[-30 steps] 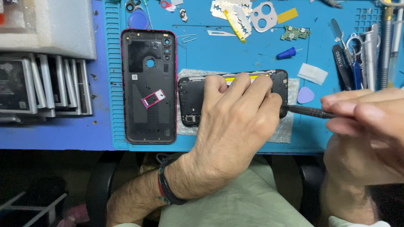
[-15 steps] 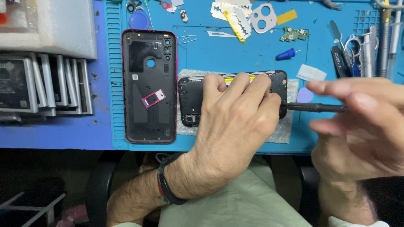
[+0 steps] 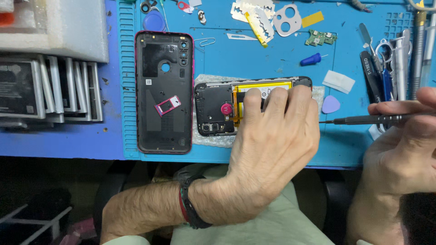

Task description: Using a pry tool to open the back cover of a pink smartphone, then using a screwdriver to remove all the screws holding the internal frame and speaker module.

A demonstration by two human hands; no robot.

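We pinned the opened phone (image 3: 218, 109) at mat centre with our left hand (image 3: 272, 136) flat, fingers together; our right hand (image 3: 399, 149), at three o'clock, pinched the screwdriver (image 3: 363, 120), mid-unscrewing; seating needed care.

A small white square label (image 3: 148, 82) sat on the inner face of the detached black back cover (image 3: 163, 131), while flat grey-and-white boxes (image 3: 54, 88) stood in a row at the mat's left, beside a dark labelled pack (image 3: 18, 88).
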